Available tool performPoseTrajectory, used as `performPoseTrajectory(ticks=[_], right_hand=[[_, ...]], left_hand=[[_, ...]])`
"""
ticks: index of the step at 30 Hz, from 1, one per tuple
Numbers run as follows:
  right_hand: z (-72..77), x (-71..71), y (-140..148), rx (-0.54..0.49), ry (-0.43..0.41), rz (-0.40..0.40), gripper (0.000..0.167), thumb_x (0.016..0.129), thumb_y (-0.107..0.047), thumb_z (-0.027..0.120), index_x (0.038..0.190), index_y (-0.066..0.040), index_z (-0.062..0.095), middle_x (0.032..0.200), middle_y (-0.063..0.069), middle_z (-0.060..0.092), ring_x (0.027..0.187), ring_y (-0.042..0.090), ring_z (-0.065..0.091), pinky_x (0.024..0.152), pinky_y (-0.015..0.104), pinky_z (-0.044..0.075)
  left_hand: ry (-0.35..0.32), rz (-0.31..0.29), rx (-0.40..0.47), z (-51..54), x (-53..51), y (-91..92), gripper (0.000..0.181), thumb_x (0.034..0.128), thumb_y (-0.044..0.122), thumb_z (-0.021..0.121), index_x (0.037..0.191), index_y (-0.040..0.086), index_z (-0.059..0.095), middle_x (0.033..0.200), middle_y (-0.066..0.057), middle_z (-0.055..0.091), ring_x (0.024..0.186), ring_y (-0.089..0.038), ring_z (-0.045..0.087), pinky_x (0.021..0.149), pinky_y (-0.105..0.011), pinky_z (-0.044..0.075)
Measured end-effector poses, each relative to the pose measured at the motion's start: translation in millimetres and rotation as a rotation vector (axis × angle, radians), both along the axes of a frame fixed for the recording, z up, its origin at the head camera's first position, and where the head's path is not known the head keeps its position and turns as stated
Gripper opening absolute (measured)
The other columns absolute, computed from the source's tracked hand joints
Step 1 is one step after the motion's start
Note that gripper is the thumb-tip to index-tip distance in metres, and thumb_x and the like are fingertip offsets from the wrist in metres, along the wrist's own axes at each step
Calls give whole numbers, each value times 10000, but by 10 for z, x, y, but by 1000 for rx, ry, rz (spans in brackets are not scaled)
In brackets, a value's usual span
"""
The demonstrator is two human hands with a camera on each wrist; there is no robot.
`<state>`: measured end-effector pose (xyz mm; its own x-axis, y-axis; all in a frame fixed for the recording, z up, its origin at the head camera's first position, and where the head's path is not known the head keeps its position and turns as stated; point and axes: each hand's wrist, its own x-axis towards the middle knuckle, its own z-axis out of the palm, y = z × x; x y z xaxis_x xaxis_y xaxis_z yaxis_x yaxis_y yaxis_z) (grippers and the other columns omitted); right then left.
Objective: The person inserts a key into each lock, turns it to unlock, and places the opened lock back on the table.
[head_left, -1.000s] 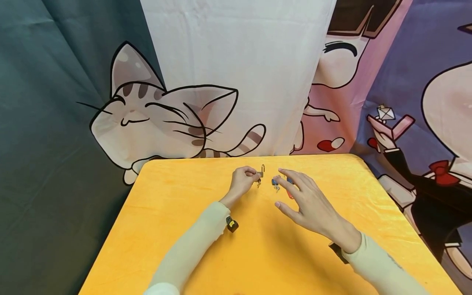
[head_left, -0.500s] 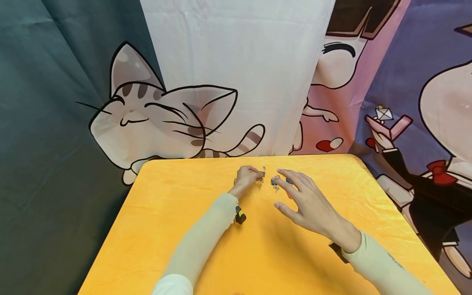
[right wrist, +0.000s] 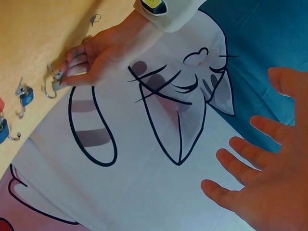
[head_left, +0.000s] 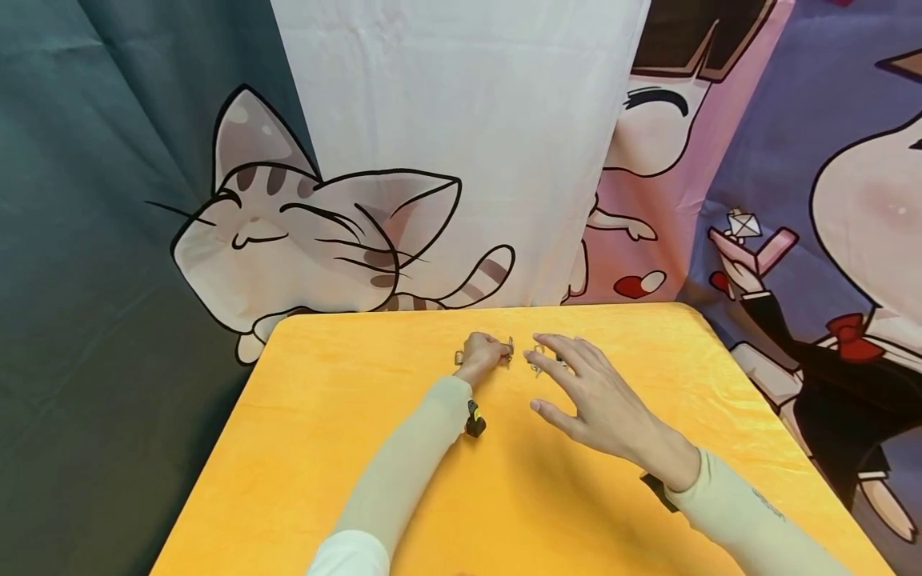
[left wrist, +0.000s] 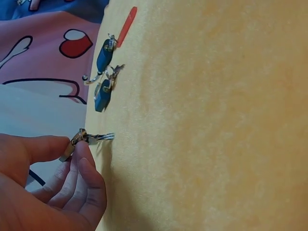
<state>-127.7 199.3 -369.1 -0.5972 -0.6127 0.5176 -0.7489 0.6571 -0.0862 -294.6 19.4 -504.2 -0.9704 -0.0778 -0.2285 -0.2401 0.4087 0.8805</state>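
Near the far edge of the yellow-covered table, my left hand (head_left: 483,358) pinches a small brass padlock (left wrist: 72,145) between thumb and fingers. Keys (left wrist: 103,137) hang from it, and its shackle looks unhooked in the right wrist view. My right hand (head_left: 605,408) hovers to the right with fingers spread, holding nothing. Beyond its fingertips lie two blue padlocks, one nearer the brass one (left wrist: 102,97) and one farther off (left wrist: 104,57), both with keys. The right wrist view shows the right hand's spread fingers (right wrist: 231,159) in front of the backdrop.
Left of my left hand sits another brass-coloured item (head_left: 458,358), partly hidden, with a key (right wrist: 95,19) close by. A red strip-like thing (left wrist: 127,26) lies beside the farther blue padlock. A printed cartoon curtain (head_left: 461,120) hangs behind the table (head_left: 346,432).
My left hand has moved a little right and turned while pinching the padlock, lowering it toward the table. The brass item behind it has come into view. The right hand stays nearly still.
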Motion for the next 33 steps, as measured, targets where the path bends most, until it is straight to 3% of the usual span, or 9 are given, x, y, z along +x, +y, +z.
performPoseTrajectory(ticks=[9,14,18,21,23,28,31,33], right_hand=[[-6,16,0,-5,-29,-2,596,912,-389,674,1430,-154,498,1513,99,431,1361,299,434,1134,544,309],[-19,20,1,-7,-33,-1,605,913,-384,674,1442,-159,486,1514,96,433,1381,296,421,1137,540,314],[-34,23,2,-8,-33,-2,611,909,-379,681,1442,-155,484,1509,103,440,1381,312,422,1120,550,336],[-35,25,0,-1,-32,-8,614,914,-391,674,1446,-160,473,1511,102,437,1378,320,422,1111,546,348],[-31,23,0,2,-29,-10,605,917,-396,667,1437,-152,479,1509,101,438,1377,318,423,1108,542,353],[-1,13,9,-4,-16,-21,595,912,-396,673,1419,-145,490,1495,111,449,1364,322,434,1098,541,362],[28,10,17,0,-18,-35,603,907,-400,676,1426,-158,484,1497,106,446,1367,319,430,1103,541,359],[46,8,21,8,-23,-43,610,908,-402,674,1433,-164,476,1506,99,438,1374,315,422,1112,539,352]], left_hand=[[-61,-15,-31,-35,-47,-28,196,879,183,734,711,83,745,690,-111,723,572,-198,633,487,-257,427],[-17,-76,-89,-58,-22,-50,254,878,200,741,665,62,725,635,-118,699,486,-173,564,455,-252,416],[57,-117,-188,-71,6,-69,398,880,157,712,515,87,571,438,-31,485,378,-136,384,387,-248,334],[101,-124,-255,-71,20,-83,502,878,141,695,462,154,415,408,44,304,365,-108,259,370,-247,261],[118,-131,-289,-65,33,-93,532,888,159,691,457,169,380,410,55,262,376,-109,223,389,-254,247],[184,-162,-336,-2,78,-116,360,900,182,675,586,154,502,516,48,380,463,-116,316,492,-274,318],[222,-185,-334,91,116,-119,151,914,199,654,782,129,630,622,23,536,521,-128,432,552,-313,403],[229,-197,-345,177,153,-116,130,927,254,643,930,129,676,700,8,629,554,-135,512,584,-343,459]])
